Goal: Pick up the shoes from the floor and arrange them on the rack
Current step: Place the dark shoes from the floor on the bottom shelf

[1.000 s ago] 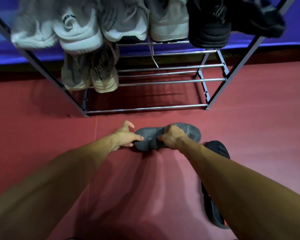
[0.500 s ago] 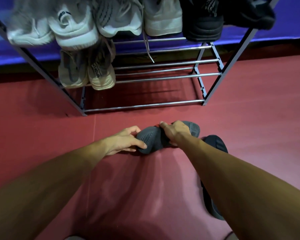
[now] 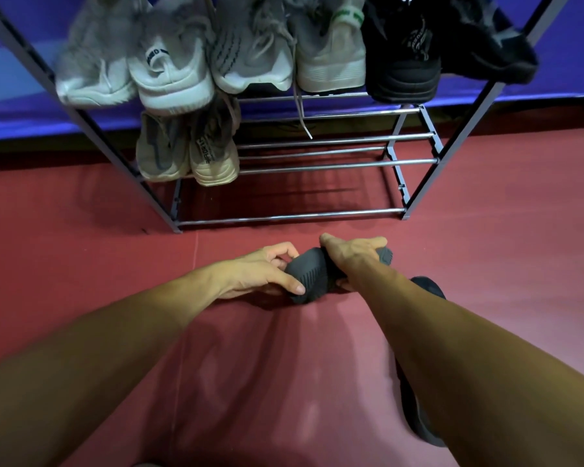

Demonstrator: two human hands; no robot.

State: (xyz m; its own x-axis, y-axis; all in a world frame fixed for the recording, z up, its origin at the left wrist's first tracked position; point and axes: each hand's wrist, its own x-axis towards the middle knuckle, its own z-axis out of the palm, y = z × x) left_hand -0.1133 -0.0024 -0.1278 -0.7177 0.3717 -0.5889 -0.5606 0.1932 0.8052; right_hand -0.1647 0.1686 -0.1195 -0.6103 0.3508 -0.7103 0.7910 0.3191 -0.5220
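Note:
A dark grey shoe (image 3: 312, 273) lies on the red floor just in front of the rack, its ribbed sole turned toward me. My right hand (image 3: 349, 252) grips it over the middle from above. My left hand (image 3: 267, 273) holds the near end, thumb on the sole and fingers curled behind. A second dark shoe (image 3: 422, 409) lies on the floor under my right forearm, mostly hidden. The metal shoe rack (image 3: 317, 215) stands ahead with bare rails on the right of its lower shelves.
The upper shelf carries several pale sneakers (image 3: 169, 75) and a black pair (image 3: 405, 59). Two beige sneakers (image 3: 213, 153) sit at the left of the shelf below. A purple wall runs behind the rack.
The shoe has turned and bunched up between my hands, its sole now facing me. My right hand shifted further over its top, and my view moved closer to the rack.

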